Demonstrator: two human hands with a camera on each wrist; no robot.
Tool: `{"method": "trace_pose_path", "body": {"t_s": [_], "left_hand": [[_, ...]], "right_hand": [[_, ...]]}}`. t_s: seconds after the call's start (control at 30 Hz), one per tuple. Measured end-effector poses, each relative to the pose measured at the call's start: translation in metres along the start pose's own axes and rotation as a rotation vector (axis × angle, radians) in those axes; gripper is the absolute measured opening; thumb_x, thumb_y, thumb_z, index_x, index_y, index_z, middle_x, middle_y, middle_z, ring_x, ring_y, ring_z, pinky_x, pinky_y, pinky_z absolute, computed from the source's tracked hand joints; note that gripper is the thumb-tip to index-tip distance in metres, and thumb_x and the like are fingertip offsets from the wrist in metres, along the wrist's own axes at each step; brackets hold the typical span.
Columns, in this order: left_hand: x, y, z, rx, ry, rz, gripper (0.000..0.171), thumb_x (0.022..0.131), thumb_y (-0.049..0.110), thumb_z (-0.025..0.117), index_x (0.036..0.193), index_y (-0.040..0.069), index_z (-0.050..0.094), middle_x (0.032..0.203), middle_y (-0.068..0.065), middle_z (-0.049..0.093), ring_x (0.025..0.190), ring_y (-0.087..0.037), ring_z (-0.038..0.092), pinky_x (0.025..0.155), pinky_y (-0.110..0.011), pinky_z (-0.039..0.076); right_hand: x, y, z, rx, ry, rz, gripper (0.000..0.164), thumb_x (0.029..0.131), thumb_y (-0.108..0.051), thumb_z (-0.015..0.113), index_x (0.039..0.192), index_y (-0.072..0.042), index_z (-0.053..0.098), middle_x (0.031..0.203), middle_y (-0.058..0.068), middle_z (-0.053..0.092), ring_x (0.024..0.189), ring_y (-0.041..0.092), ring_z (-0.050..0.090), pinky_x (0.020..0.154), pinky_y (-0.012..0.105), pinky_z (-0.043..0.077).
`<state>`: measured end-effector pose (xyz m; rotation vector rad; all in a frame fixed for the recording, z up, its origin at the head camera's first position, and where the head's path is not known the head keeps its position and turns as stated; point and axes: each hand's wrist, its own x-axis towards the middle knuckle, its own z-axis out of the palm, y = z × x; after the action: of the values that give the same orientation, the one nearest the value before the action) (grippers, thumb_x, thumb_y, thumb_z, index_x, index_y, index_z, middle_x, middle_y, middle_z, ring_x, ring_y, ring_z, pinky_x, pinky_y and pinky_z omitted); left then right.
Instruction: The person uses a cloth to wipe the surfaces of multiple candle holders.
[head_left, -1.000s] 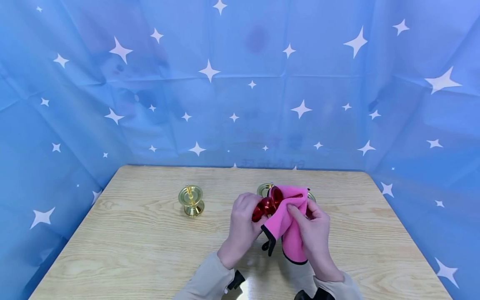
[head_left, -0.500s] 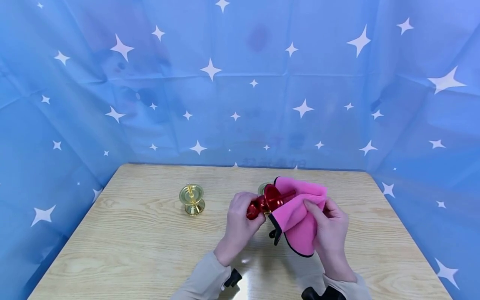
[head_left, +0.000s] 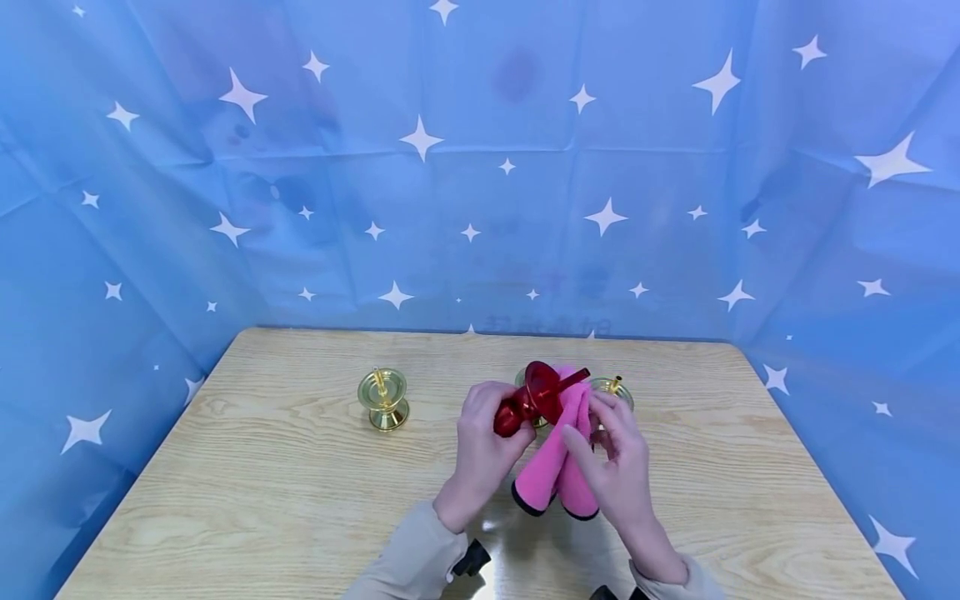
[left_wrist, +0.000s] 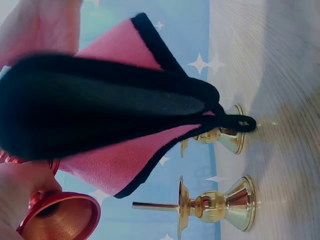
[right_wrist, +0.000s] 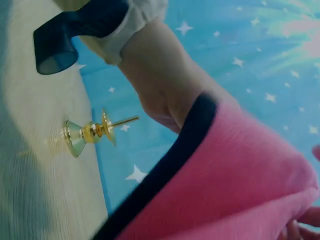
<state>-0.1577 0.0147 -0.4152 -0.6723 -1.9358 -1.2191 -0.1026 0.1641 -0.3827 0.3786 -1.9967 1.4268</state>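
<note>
- The left hand [head_left: 480, 433] has its fingers curled round the lower part of a shiny red candlestick [head_left: 542, 392]; this grip leaves the dish and the rod uncovered.
- The red candlestick is held tilted above the desk [head_left: 225, 500], right of its middle, with the rod toward the far right corner; probably this angle presents the dish to the other hand.
- The right hand [head_left: 618, 458] seems to pinch a pink cloth [head_left: 546, 467] with black trim, its thumb and fingers partly closed. The cloth lies by the dish, perhaps so that fabric, not skin, meets the shine; the exact contact is hidden.
- Its loose folds hang toward the near edge.
- Nearer the far edge, two gold candlesticks [head_left: 613, 387] stand partly hidden behind the hands. A third gold candlestick [head_left: 384, 400] stands upright well to the left, perhaps set back to leave working room.
</note>
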Motion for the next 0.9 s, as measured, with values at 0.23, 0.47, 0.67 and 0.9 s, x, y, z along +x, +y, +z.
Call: {"method": "trace_pose_path", "body": {"t_s": [0.23, 0.47, 0.67, 0.9], "left_hand": [[0.001, 0.000, -0.001, 0.036, 0.003, 0.004, 0.032, 0.062, 0.000, 0.074, 0.091, 0.004, 0.062, 0.088, -0.004, 0.064, 0.091, -0.021, 0.057, 0.079, -0.034, 0.048], [0.002, -0.002, 0.000, 0.009, -0.002, 0.015, 0.031, 0.062, 0.000, 0.072, 0.091, 0.005, 0.063, 0.087, -0.003, 0.065, 0.090, -0.020, 0.057, 0.078, -0.033, 0.048], [0.002, -0.002, -0.001, -0.022, -0.024, 0.026, 0.031, 0.062, 0.001, 0.071, 0.091, 0.006, 0.062, 0.087, -0.003, 0.065, 0.089, -0.020, 0.057, 0.078, -0.031, 0.049], [0.002, -0.001, -0.002, 0.005, -0.026, 0.030, 0.030, 0.062, 0.001, 0.070, 0.090, 0.006, 0.062, 0.086, -0.003, 0.065, 0.089, -0.019, 0.057, 0.080, -0.032, 0.048]], "right_hand": [[0.000, 0.001, 0.004, -0.183, 0.000, -0.086, 0.041, 0.069, 0.011, 0.070, 0.109, 0.007, 0.064, 0.111, 0.019, 0.055, 0.086, 0.005, 0.050, 0.060, 0.013, 0.041], [0.005, 0.011, -0.002, -0.241, 0.010, -0.226, 0.037, 0.070, 0.020, 0.059, 0.102, 0.004, 0.067, 0.103, 0.020, 0.057, 0.087, 0.013, 0.052, 0.064, 0.010, 0.041], [0.014, 0.018, -0.007, -0.405, 0.089, -0.406, 0.022, 0.078, 0.008, 0.058, 0.097, 0.004, 0.068, 0.096, 0.021, 0.059, 0.085, 0.032, 0.055, 0.074, 0.020, 0.045], [0.011, 0.017, -0.001, -0.474, 0.093, -0.509, 0.023, 0.076, 0.000, 0.053, 0.094, 0.005, 0.067, 0.089, 0.018, 0.063, 0.078, 0.033, 0.057, 0.071, 0.034, 0.045]]}}
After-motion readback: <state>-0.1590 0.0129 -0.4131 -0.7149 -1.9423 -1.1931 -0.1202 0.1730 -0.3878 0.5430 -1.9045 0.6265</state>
